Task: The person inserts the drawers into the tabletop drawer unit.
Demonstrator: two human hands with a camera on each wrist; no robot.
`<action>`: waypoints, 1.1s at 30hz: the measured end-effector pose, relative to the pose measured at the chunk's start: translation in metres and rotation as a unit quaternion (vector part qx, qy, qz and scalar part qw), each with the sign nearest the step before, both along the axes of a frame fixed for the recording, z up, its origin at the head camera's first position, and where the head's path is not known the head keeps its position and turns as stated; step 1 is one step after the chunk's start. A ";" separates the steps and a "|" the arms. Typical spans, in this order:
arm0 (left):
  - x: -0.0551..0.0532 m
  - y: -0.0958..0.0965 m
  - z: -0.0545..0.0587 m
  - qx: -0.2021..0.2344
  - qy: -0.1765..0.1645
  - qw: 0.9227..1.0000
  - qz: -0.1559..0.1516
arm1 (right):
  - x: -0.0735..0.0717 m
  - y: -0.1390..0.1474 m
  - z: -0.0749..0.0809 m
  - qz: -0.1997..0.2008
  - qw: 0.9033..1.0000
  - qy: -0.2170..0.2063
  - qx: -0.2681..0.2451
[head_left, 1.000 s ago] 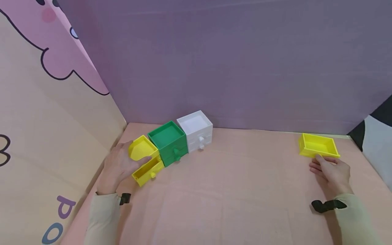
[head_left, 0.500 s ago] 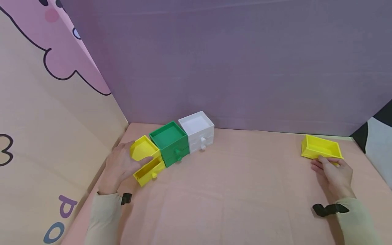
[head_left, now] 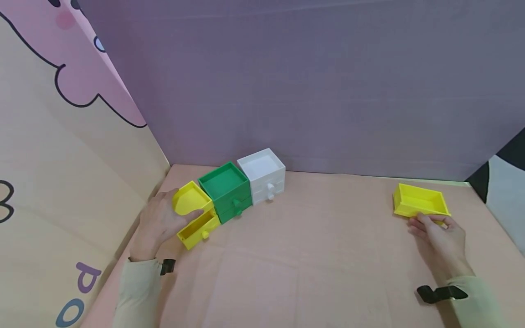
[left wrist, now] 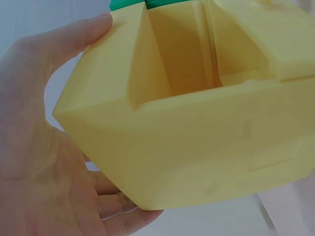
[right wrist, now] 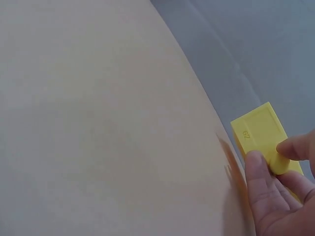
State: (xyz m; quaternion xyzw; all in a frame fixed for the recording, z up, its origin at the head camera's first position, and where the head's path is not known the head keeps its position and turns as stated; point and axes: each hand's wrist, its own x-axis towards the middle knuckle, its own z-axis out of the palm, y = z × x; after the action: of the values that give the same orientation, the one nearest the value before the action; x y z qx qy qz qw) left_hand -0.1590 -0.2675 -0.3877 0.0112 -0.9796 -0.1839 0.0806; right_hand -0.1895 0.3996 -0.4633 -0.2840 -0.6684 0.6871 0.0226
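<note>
In the head view at left, a small yellow cabinet (head_left: 190, 197) stands with its lower drawer (head_left: 193, 236) pulled partly out at the front. My left hand (head_left: 157, 224) grips this cabinet from the left. In the left wrist view its thumb lies along the top edge and the fingers reach round the far side, partly hidden. Far to the right, my right hand (head_left: 445, 239) holds a loose yellow drawer (head_left: 419, 199), hollow side up with nothing in it. The right wrist view shows thumb and fingers pinching the drawer's round knob (right wrist: 279, 164).
A green cabinet (head_left: 225, 182) stands right beside the yellow one, and a white cabinet (head_left: 262, 168) beside that. Both have knobbed drawers pushed in. A purple-grey wall (head_left: 311, 91) rises behind the pink-covered table (head_left: 328, 255), with a printed cream panel (head_left: 74, 159) at left.
My right hand has brought the loose drawer slightly left and nearer to me. The left hand keeps its grip on the yellow cabinet, which has not moved.
</note>
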 end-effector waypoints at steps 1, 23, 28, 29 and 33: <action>0.000 0.000 0.000 0.000 -0.002 1.000 0.001 | 0.001 -0.002 0.000 0.004 1.000 0.002 0.004; 0.000 0.001 0.001 0.002 -0.018 1.000 0.002 | 0.034 -0.063 -0.002 0.118 0.988 0.070 0.067; -0.001 0.001 0.002 -0.002 -0.021 1.000 0.001 | 0.036 -0.072 0.000 0.131 0.983 0.062 0.110; -0.001 0.001 0.002 0.000 -0.021 1.000 0.001 | 0.037 -0.075 0.000 0.133 0.983 0.060 0.112; 0.000 0.000 0.001 0.006 -0.021 1.000 0.002 | 0.040 -0.086 0.000 0.140 0.982 0.057 0.114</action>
State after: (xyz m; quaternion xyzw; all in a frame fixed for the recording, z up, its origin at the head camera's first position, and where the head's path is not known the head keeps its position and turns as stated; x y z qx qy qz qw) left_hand -0.1593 -0.2675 -0.3871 0.0172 -0.9800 -0.1890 0.0599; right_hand -0.1491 0.3136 -0.4633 -0.1439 -0.7730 0.6178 -0.0034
